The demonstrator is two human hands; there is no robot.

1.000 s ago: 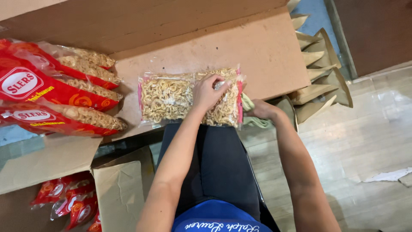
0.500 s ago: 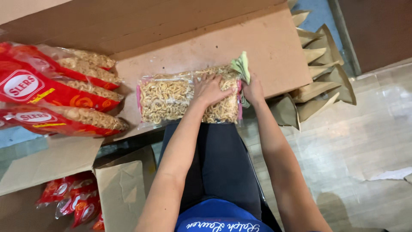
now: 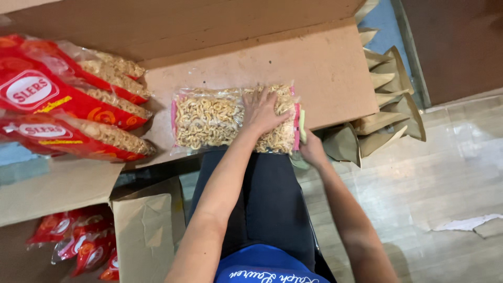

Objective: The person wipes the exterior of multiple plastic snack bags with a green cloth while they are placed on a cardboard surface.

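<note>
**Pressing the snack bag flat on the cardboard**

Well off to the left of both hands lies a pile of red snack packets (image 3: pixel 68 105), overlapping one another on the cardboard sheet (image 3: pixel 335 68), with more of the same red packets in an open carton (image 3: pixel 141 230) down below the left forearm.

Just left of the left hand, and running on under it, is the clear bag of pale curly snacks (image 3: pixel 209 118), lying flat on the cardboard near its front edge. The left hand (image 3: pixel 262 110) is spread open, palm down, fingers splayed, pressing on the right half of the bag. To do this well, I would say the palm should keep an even, gentle weight, enough to pin the bag without crushing what is inside.

Right beside it, the right hand (image 3: pixel 313 149) is curled at the bag's right end, pinching a pale yellow-green strip (image 3: pixel 302 126) against the pink edge there. The grip looks closed on that strip, though the fingertips are partly hidden. Keeping the strip square to the edge seems the careful part.

Farther right of the right hand, folded brown paper bags (image 3: pixel 387 99) lean in a row past the cardboard's edge.
</note>
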